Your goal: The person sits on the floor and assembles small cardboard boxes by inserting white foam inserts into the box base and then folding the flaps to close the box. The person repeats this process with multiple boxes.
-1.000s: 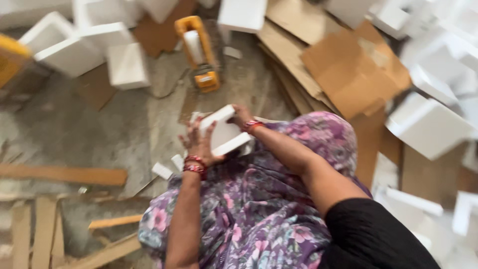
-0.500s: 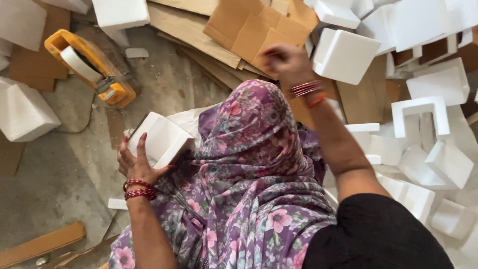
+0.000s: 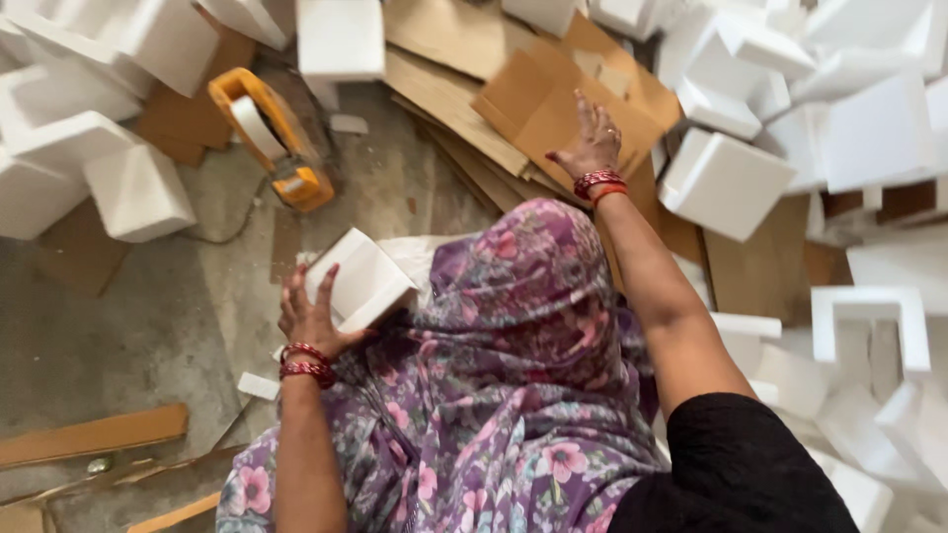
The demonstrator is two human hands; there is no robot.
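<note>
My left hand (image 3: 312,318) grips a white foam corner block (image 3: 359,279) held beside my raised knee, which is draped in purple flowered cloth (image 3: 513,326). Red bangles ring that wrist. My right hand (image 3: 591,146) is stretched out, fingers spread, over brown cardboard sheets (image 3: 553,104), holding nothing. It hovers just left of a large white foam block (image 3: 726,183). Red bangles also circle the right wrist.
A yellow tape dispenser (image 3: 272,138) lies on the concrete floor (image 3: 148,326) at upper left. White foam pieces (image 3: 89,128) are heaped on the left and on the right (image 3: 869,326). Wooden strips (image 3: 94,436) lie at lower left.
My right hand left the foam block and reached out to the right over the cardboard. The left hand kept the block and stayed low beside the knee. The view swung right.
</note>
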